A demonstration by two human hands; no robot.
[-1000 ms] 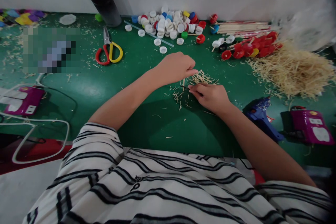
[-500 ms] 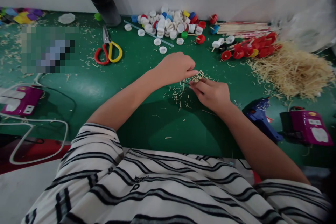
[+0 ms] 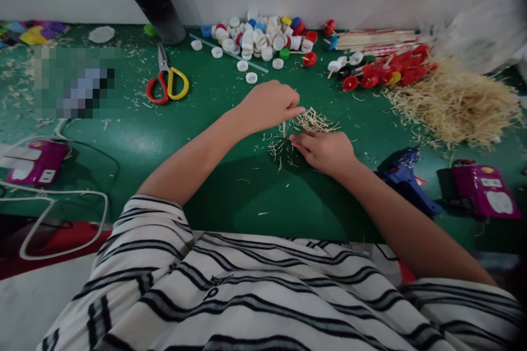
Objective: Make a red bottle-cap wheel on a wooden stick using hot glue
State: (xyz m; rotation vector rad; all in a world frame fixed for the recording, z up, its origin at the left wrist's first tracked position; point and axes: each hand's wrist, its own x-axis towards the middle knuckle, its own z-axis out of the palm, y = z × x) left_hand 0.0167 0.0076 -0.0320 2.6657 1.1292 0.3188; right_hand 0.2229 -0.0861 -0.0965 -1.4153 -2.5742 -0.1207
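Observation:
My left hand (image 3: 272,101) is closed above the green table, with a short pale wooden stick (image 3: 284,129) poking out beneath it. My right hand (image 3: 325,151) sits just below and to the right, thumb and fingers pinched on a thin dark blade (image 3: 285,139) that crosses near the stick's lower end. Most of the blade is covered by my fingers. Thin wood shavings (image 3: 315,120) lie in a small heap beyond my right hand, and more curled shavings (image 3: 280,153) are scattered under the stick.
Bottle caps (image 3: 263,38) are piled at the back, near scissors (image 3: 167,79) and a dark bottle (image 3: 158,5). Red caps on sticks (image 3: 382,71) and a big shavings heap (image 3: 457,104) lie right. A blue glue gun (image 3: 411,181) and purple box (image 3: 486,189) stand near my right forearm.
My right hand has drawn slightly toward me with the blade, uncovering more of the small shavings heap. My left hand stays nearly in place. The whole view has shifted slightly.

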